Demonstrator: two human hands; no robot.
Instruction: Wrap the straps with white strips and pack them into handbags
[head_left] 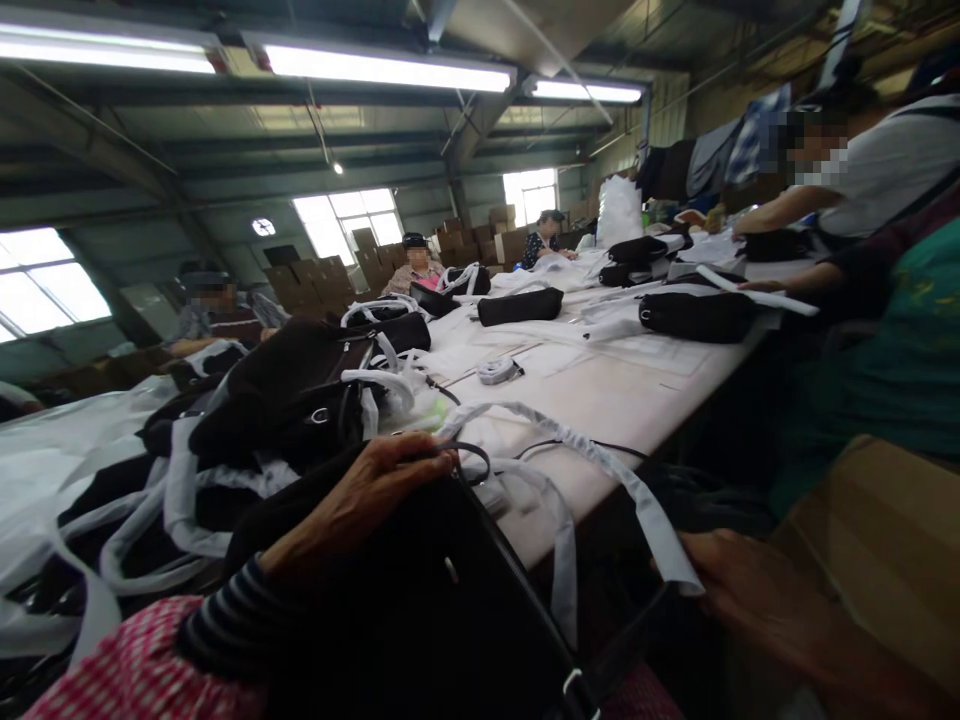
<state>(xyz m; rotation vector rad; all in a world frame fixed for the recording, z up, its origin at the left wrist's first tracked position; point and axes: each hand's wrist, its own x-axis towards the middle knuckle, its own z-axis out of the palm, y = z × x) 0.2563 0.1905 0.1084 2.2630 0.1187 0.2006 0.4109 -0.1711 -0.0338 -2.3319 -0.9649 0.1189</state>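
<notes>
A black handbag (405, 590) with a zip along its edge lies before me, close to my body. My left hand (375, 490) is closed on its upper edge, where a thin black strap loops out by the fingertips. One of the bag's handles (592, 450), wrapped in white sheeting, arches over to the right. At the lower end of this wrapping is my right hand (750, 590), closed around the handle; it is slightly blurred and its fingers are partly hidden. A second white-wrapped strap (562, 540) hangs beside the bag.
More black bags (277, 390) with wrapped handles are heaped at left. A coiled strap (500, 371) lies on the pale table (577, 400), with black bags (697, 316) farther along. A cardboard box (877, 550) stands at right. Several co-workers sit or stand around the table.
</notes>
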